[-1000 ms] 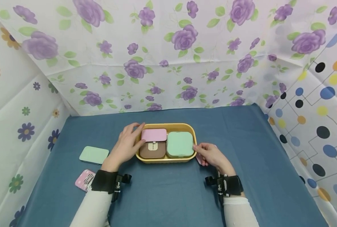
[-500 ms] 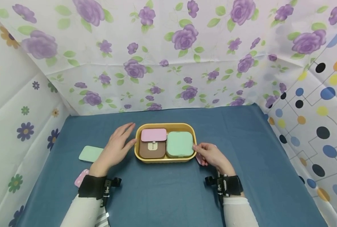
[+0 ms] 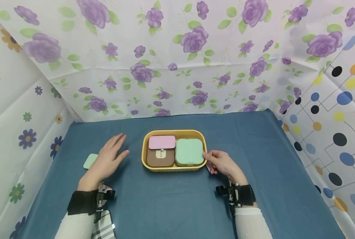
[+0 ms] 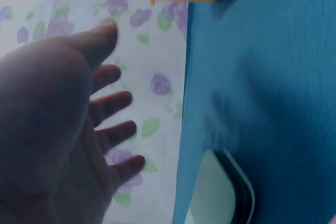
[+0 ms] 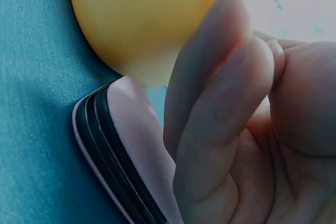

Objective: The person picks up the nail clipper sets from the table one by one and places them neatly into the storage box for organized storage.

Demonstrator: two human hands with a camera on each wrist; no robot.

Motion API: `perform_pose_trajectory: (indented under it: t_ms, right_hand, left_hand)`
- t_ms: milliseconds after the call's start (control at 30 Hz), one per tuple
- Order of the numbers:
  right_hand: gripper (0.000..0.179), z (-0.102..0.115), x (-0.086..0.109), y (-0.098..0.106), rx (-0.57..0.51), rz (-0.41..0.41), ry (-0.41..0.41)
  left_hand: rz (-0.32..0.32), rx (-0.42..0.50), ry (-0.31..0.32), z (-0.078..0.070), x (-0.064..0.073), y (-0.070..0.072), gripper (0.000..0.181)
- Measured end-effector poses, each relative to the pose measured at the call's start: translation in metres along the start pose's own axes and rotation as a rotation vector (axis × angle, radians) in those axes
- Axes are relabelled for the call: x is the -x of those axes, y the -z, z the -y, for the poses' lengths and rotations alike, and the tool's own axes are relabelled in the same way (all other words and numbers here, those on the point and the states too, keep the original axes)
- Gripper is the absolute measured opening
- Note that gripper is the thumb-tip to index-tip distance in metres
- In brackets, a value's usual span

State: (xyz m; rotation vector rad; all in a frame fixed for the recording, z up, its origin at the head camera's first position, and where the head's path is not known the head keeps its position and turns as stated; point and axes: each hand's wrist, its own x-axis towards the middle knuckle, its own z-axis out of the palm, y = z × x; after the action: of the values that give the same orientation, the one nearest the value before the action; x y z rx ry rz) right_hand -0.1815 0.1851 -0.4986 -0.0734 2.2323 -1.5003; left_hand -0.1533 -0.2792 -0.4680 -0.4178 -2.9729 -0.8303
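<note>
My left hand (image 3: 104, 162) hovers over the blue cloth left of the yellow tray (image 3: 172, 169), fingers spread and holding nothing. Beneath it, partly hidden, lies a mint green flat case (image 3: 89, 160), also visible in the left wrist view. At the tray's right side, my right hand (image 3: 225, 164) pinches the rim with thumb and curled fingers. A pink case with dark edges (image 5: 139, 135) lies under that hand, beside the tray. Inside the tray are a small pink case (image 3: 162, 142), a brown case (image 3: 160, 158) with a cream label and a square mint green case (image 3: 189, 151).
A checked case (image 3: 104, 225) lies by my left forearm. Part of a pink printed case (image 3: 105, 188) shows behind the left wrist strap. Flower-patterned cloth (image 3: 171, 66) rises behind the blue table cloth (image 3: 171, 202), with patterned cloths at both sides.
My left hand has left the tray's left edge and moved left and slightly down, covering more of the flat mint case. My right hand and the tray stay in place.
</note>
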Motion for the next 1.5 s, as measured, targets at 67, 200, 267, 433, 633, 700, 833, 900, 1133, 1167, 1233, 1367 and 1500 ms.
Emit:
perform_pose_trajectory:
  t_ms: [67,200,267,433,633,700,833,900,1133,1167,1233,1367,1500]
  right_hand:
    - [0.055,-0.001,0.0,0.0,-0.001,-0.002,0.0]
    - [0.054,-0.001,0.0,0.0,-0.006,-0.004,-0.002]
    - [0.054,-0.001,0.0,0.0,-0.006,-0.003,-0.006]
    - [0.054,-0.001,0.0,0.0,-0.005,0.0,-0.009]
    - [0.054,-0.001,0.0,0.0,-0.003,-0.001,-0.01]
    - [0.055,-0.001,-0.001,0.001,0.001,-0.001,-0.006]
    - [0.055,-0.001,-0.001,0.001,0.003,0.007,0.008]
    - [0.056,-0.001,-0.001,0.001,0.004,0.01,0.014]
    - [0.056,-0.001,-0.001,0.002,0.008,0.004,0.016]
    - [0.057,-0.002,-0.001,0.002,0.008,0.003,0.013]
    - [0.057,-0.002,-0.001,0.001,0.007,0.002,0.013]
    - [0.057,-0.003,-0.001,0.001,0.005,0.001,0.011]
    - [0.056,-0.002,-0.001,0.0,0.001,0.001,0.006]
  left_hand:
    - [0.034,-0.019,0.028,0.004,0.002,0.003,0.071]
    - [0.077,-0.059,0.053,0.011,0.006,0.006,0.072]
    - [0.091,-0.071,0.057,0.014,0.007,0.008,0.071]
    - [0.117,-0.078,0.064,0.02,0.012,0.01,0.068]
    - [0.132,-0.086,0.057,0.029,0.018,0.009,0.065]
    - [0.136,-0.074,0.065,0.031,0.019,0.009,0.065]
    - [0.151,-0.057,0.104,0.035,0.023,0.011,0.069]
    - [0.154,-0.059,0.119,0.038,0.025,0.013,0.071]
    - [0.139,-0.066,0.106,0.048,0.032,0.017,0.076]
    - [0.137,-0.07,0.098,0.049,0.033,0.017,0.077]
    - [0.137,-0.068,0.09,0.05,0.034,0.017,0.077]
    - [0.146,-0.051,0.087,0.052,0.035,0.019,0.076]
    - [0.169,-0.027,0.092,0.053,0.034,0.02,0.078]
